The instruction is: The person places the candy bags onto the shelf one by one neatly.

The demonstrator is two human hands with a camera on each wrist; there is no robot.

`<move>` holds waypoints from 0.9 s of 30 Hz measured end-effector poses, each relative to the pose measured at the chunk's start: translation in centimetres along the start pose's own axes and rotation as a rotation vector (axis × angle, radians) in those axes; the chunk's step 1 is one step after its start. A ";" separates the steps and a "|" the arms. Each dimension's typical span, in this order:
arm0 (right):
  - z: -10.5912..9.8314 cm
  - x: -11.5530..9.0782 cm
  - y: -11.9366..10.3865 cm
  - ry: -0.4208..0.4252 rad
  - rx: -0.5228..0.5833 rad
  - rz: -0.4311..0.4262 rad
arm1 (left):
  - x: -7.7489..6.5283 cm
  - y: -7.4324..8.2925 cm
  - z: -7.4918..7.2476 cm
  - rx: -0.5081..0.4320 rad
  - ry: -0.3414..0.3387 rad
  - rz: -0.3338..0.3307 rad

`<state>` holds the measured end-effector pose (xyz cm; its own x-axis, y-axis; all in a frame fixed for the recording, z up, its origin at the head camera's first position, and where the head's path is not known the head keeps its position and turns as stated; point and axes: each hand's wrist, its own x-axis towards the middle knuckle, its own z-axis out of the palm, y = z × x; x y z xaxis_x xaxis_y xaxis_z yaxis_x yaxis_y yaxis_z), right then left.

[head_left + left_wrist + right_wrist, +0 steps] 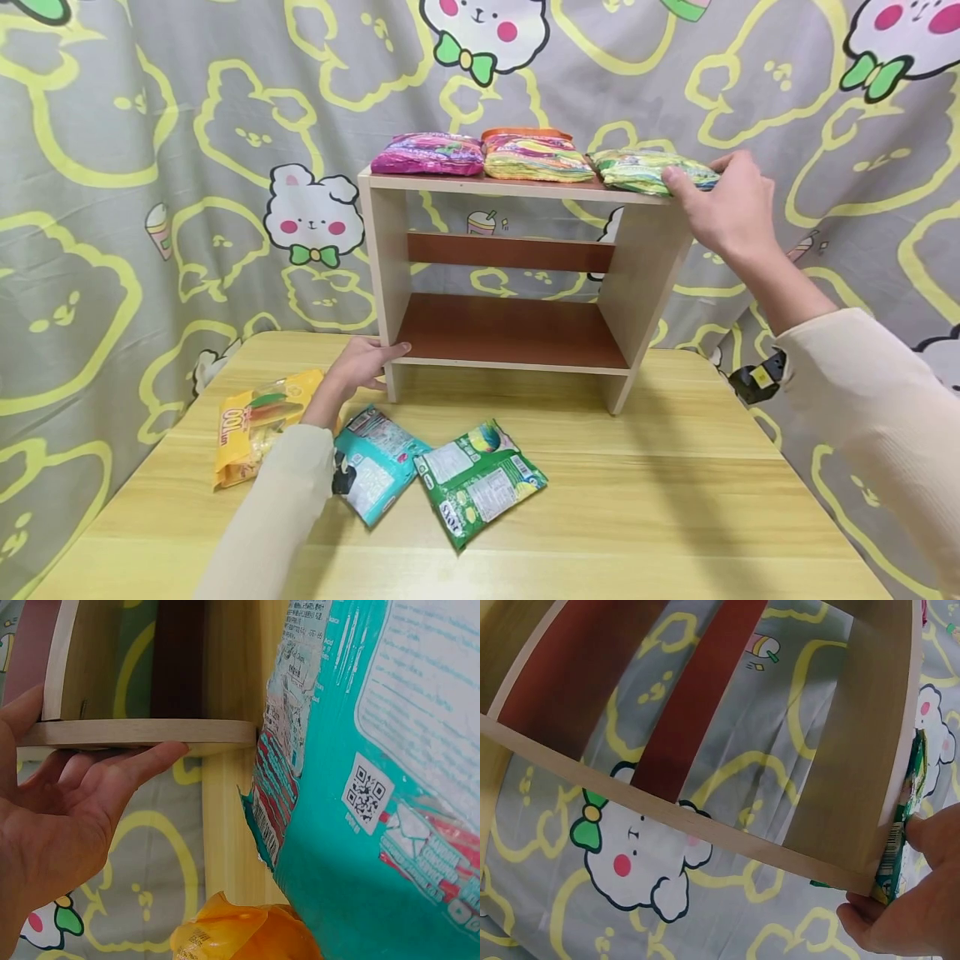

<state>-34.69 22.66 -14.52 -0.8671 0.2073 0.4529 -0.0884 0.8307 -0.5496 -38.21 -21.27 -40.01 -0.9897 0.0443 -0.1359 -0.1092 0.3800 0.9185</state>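
Observation:
A small two-tier shelf (pixel 517 329) with pale side panels and brown boards stands on the wooden table. My left hand (pixel 362 365) grips its left side panel low down, thumb on the inner side and fingers along the outside, as the left wrist view (pixel 75 795) shows. At the top right corner, my right hand (pixel 731 208) holds a light green snack packet (pixel 637 169), thumb on the packet's near face and fingers at the board's end. Beside that packet on the top board lie a pink-and-yellow packet (pixel 534 157) and a purple packet (pixel 427 155).
On the table near my left arm are a yellow packet (pixel 258 425), a teal packet (pixel 381 467) and a green packet (pixel 482 483). A grey curtain (pixel 187 125) with cartoon rabbits hangs behind and around the table (pixel 600 517).

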 end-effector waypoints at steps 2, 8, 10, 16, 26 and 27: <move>0.2 0.1 0.0 0.003 0.006 0.003 | 0.1 0.0 0.0 -0.004 -0.001 0.000; 0.3 0.6 -0.2 -0.006 -0.022 0.022 | 0.2 0.1 0.0 -0.011 -0.012 -0.003; 0.3 0.7 -0.3 -0.010 -0.025 0.032 | 0.2 0.2 -0.1 -0.011 -0.014 -0.004; 0.6 0.9 -0.6 -0.003 0.001 0.030 | 0.1 0.1 -0.1 -0.012 -0.011 0.001; 0.9 1.1 -1.1 -0.033 0.020 0.073 | 0.1 0.0 0.0 -0.006 -0.016 0.002; 0.9 1.1 -1.2 -0.036 0.021 0.078 | 0.1 -0.1 0.0 -0.003 -0.017 -0.002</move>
<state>-36.03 21.46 -14.02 -0.8887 0.2522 0.3829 -0.0298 0.8016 -0.5972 -38.33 -21.31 -40.07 -0.9878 0.0590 -0.1445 -0.1119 0.3776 0.9192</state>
